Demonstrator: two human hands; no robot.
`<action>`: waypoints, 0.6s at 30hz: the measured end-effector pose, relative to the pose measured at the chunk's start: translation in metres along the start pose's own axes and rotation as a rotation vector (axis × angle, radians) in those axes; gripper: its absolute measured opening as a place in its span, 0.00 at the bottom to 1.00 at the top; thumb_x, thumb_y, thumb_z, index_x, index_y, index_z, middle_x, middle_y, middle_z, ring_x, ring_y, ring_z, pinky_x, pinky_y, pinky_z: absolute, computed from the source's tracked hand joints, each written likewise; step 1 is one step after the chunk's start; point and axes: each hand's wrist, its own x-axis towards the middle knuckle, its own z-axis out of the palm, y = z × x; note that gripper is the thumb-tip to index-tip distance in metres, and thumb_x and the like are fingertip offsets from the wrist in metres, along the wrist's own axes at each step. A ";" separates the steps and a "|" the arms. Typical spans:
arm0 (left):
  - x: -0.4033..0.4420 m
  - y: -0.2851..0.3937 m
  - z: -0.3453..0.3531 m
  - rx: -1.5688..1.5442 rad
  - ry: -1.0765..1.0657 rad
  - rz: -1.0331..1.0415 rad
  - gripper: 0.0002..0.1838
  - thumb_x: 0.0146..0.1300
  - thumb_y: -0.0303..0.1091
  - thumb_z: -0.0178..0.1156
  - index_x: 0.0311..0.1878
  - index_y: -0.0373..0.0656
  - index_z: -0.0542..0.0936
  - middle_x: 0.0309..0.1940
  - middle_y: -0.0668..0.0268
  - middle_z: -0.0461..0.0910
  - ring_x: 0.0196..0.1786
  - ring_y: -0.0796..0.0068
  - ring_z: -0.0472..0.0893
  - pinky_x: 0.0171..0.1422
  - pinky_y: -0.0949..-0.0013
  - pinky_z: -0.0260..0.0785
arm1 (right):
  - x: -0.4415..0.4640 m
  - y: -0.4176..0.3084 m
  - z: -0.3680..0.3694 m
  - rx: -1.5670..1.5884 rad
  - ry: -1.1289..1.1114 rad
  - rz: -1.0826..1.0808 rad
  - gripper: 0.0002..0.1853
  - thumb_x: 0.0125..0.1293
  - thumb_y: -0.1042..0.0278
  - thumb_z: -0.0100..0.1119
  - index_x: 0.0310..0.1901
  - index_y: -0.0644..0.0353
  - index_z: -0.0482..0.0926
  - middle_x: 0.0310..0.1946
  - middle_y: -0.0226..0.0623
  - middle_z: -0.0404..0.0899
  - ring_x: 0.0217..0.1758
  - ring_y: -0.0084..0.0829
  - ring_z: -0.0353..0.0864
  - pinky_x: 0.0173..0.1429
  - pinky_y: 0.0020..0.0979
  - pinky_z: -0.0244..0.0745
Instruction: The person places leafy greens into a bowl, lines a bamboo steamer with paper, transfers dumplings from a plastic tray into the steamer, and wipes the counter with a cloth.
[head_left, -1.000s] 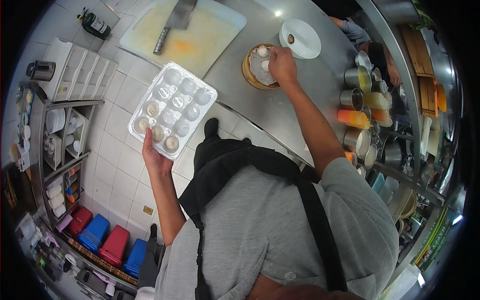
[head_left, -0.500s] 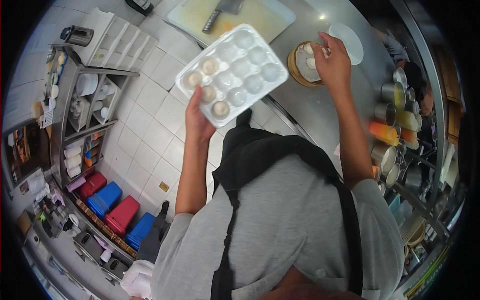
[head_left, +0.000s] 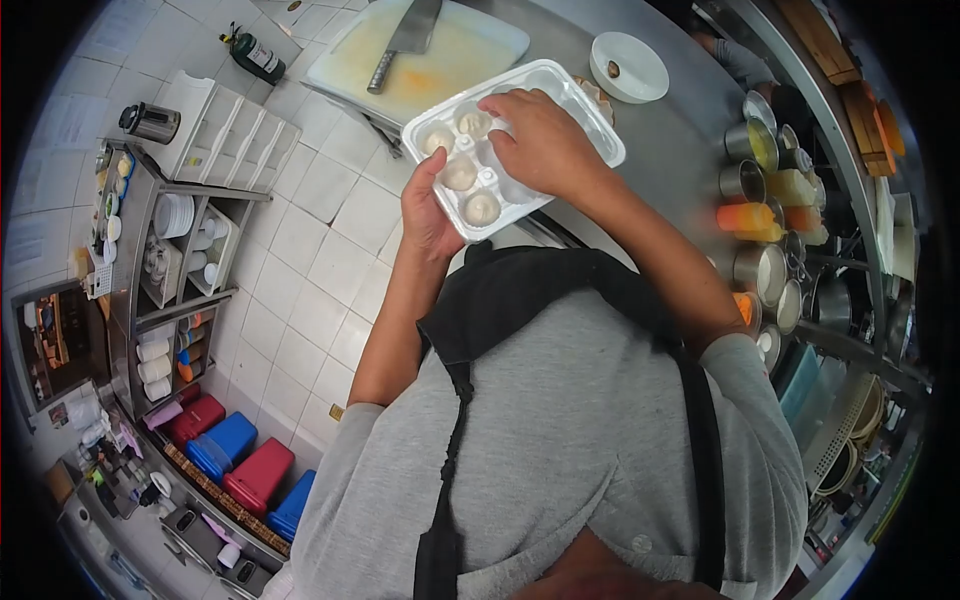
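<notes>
My left hand (head_left: 432, 215) grips the near-left corner of a white plastic tray (head_left: 575, 95) with round hollows, thumb on its rim. Several pale dumplings (head_left: 481, 208) sit in the hollows at the tray's left end. Over the middle of the tray reaches my right hand (head_left: 540, 140), thumb and forefinger apart beside the dumpling in the far row. Its other fingers are partly hidden. Behind the tray, a bamboo steamer (head_left: 597, 100) lined with paper shows only at its edge; its contents are mostly hidden.
A white bowl (head_left: 630, 68) with a small dark piece inside stands on the steel counter (head_left: 660, 140). Left of it, a cleaver (head_left: 408, 40) lies on a cutting board (head_left: 480, 45). Sauce bottles (head_left: 750, 220) and metal pots line the right side. Another person's arm (head_left: 740, 62) shows at the upper right.
My right hand has left the steamer and moved left over the tray. The tray has shifted right and now covers most of the steamer.
</notes>
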 end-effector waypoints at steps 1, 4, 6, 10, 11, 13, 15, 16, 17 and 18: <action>0.000 -0.005 0.000 -0.016 0.004 -0.007 0.33 0.74 0.42 0.59 0.76 0.37 0.68 0.69 0.49 0.78 0.69 0.49 0.80 0.76 0.45 0.72 | -0.004 0.001 0.001 -0.066 -0.002 -0.009 0.20 0.68 0.69 0.59 0.61 0.65 0.82 0.58 0.48 0.84 0.62 0.49 0.81 0.68 0.45 0.76; -0.002 -0.011 0.001 -0.051 0.023 -0.026 0.33 0.71 0.41 0.59 0.76 0.37 0.69 0.68 0.50 0.78 0.67 0.50 0.81 0.74 0.46 0.74 | -0.008 -0.002 0.004 -0.131 0.030 -0.002 0.21 0.68 0.69 0.59 0.61 0.66 0.83 0.55 0.49 0.86 0.59 0.51 0.83 0.68 0.45 0.77; 0.000 -0.013 -0.010 -0.017 0.038 -0.032 0.32 0.69 0.40 0.58 0.74 0.37 0.70 0.66 0.50 0.79 0.66 0.51 0.82 0.72 0.47 0.75 | -0.011 -0.005 0.000 -0.085 0.001 0.055 0.21 0.68 0.68 0.59 0.60 0.67 0.82 0.53 0.50 0.86 0.57 0.51 0.85 0.66 0.45 0.78; -0.006 -0.019 -0.016 0.035 -0.006 -0.064 0.30 0.66 0.37 0.57 0.70 0.37 0.74 0.61 0.53 0.82 0.61 0.53 0.84 0.68 0.49 0.79 | -0.021 0.001 0.005 0.116 -0.005 0.278 0.21 0.69 0.64 0.62 0.58 0.69 0.79 0.49 0.52 0.87 0.53 0.47 0.88 0.62 0.42 0.81; -0.007 -0.021 -0.017 0.026 -0.004 -0.065 0.30 0.66 0.37 0.57 0.70 0.37 0.74 0.61 0.53 0.82 0.61 0.53 0.84 0.68 0.49 0.79 | -0.026 0.003 0.008 0.111 -0.012 0.280 0.21 0.69 0.64 0.62 0.58 0.69 0.79 0.49 0.52 0.87 0.53 0.47 0.88 0.62 0.42 0.81; -0.009 -0.024 -0.017 0.070 -0.025 -0.116 0.29 0.66 0.38 0.58 0.69 0.37 0.74 0.60 0.55 0.82 0.59 0.55 0.85 0.66 0.50 0.79 | -0.037 0.008 0.015 0.155 0.025 0.278 0.23 0.69 0.60 0.66 0.57 0.69 0.77 0.49 0.51 0.87 0.52 0.41 0.89 0.59 0.38 0.82; -0.013 -0.026 -0.015 0.087 -0.011 -0.124 0.29 0.66 0.38 0.58 0.69 0.37 0.74 0.58 0.55 0.82 0.59 0.56 0.85 0.65 0.50 0.80 | -0.043 0.012 0.020 0.220 0.026 0.306 0.25 0.68 0.57 0.67 0.57 0.69 0.77 0.49 0.51 0.87 0.53 0.44 0.89 0.61 0.40 0.81; -0.014 -0.026 -0.013 0.108 0.000 -0.132 0.29 0.66 0.38 0.58 0.69 0.37 0.75 0.57 0.56 0.83 0.58 0.57 0.85 0.64 0.51 0.80 | -0.046 0.013 0.022 0.286 0.031 0.331 0.28 0.67 0.54 0.67 0.57 0.70 0.77 0.50 0.51 0.88 0.54 0.48 0.89 0.62 0.42 0.80; -0.015 -0.027 -0.013 0.111 -0.004 -0.136 0.29 0.66 0.38 0.58 0.69 0.37 0.75 0.57 0.56 0.83 0.58 0.57 0.85 0.64 0.51 0.80 | -0.048 0.013 0.022 0.286 0.037 0.334 0.28 0.67 0.54 0.67 0.57 0.70 0.77 0.50 0.51 0.88 0.54 0.48 0.89 0.62 0.42 0.80; -0.015 -0.028 -0.013 0.154 0.001 -0.138 0.31 0.65 0.39 0.58 0.70 0.36 0.73 0.59 0.53 0.82 0.59 0.54 0.85 0.65 0.50 0.80 | -0.050 0.012 0.022 0.308 0.038 0.356 0.29 0.66 0.52 0.69 0.57 0.70 0.77 0.50 0.51 0.88 0.53 0.46 0.89 0.61 0.41 0.81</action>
